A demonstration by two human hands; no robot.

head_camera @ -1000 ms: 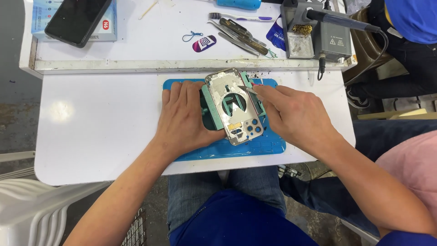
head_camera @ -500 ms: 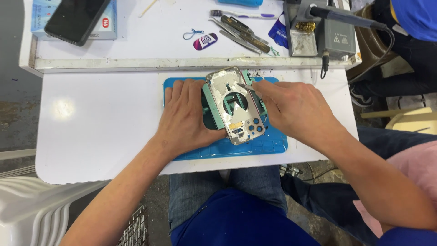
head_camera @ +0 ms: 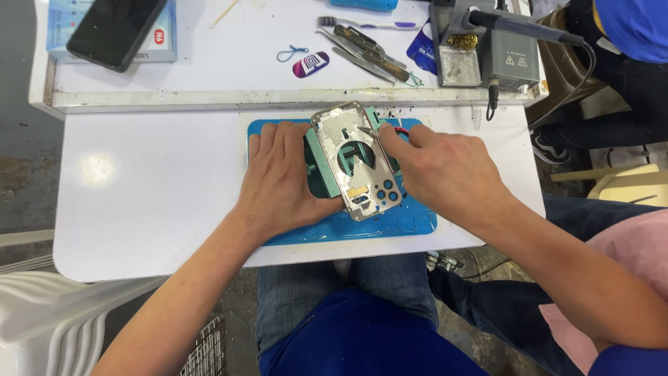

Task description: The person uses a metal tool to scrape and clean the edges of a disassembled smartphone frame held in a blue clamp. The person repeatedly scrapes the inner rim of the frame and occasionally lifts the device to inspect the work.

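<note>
Right hand (head_camera: 445, 170) has shifted from flat cover to pinching a thin metal tool (head_camera: 367, 131), tip now at the phone housing's (head_camera: 355, 163) 1 o'clock edge: prying under way. Left hand (head_camera: 282, 177) lies open, bracing the housing at 9 o'clock. Blue mat (head_camera: 417, 223), white table (head_camera: 153, 188), workshop clutter at 12 o'clock

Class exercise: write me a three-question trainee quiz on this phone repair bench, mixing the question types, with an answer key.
1. True or false: the left hand lies flat beside the phone housing.
2. What colour is the mat under the housing? A red, B blue, C yellow.
3. Fill in: the right hand holds thin metal ______ against the housing.

Key: 1 true. 2 B. 3 tweezers. The soldering station stands on the raised shelf behind and plays no part in any answer.
</note>
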